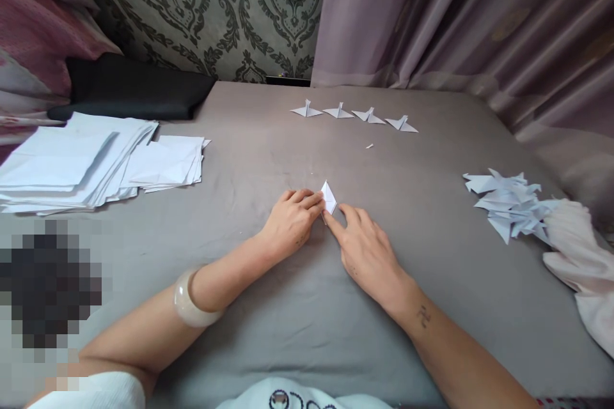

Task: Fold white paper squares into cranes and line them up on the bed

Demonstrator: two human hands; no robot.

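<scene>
A small white folded paper (329,197), diamond-shaped with its tip pointing away from me, rests on the grey sheet in front of me. The fingers of my left hand (298,214) are bent together and press on its left side. From the right, my right hand (367,244) has its thumb on the lower part and its index fingertip at the right corner, pinching it. My fingers hide the paper's lower left part. Farther back, several folded paper cranes (339,111) stand in a row, with a tiny paper scrap (369,146) in front of them.
Stacked white paper sheets (52,153) lie at the left, beside a pile of smaller paper pieces (167,163). Behind them is a black folded item (139,89). A heap of paper cranes (513,201) touches a pale cloth (578,249) on the right. Purple curtains (384,13) hang behind.
</scene>
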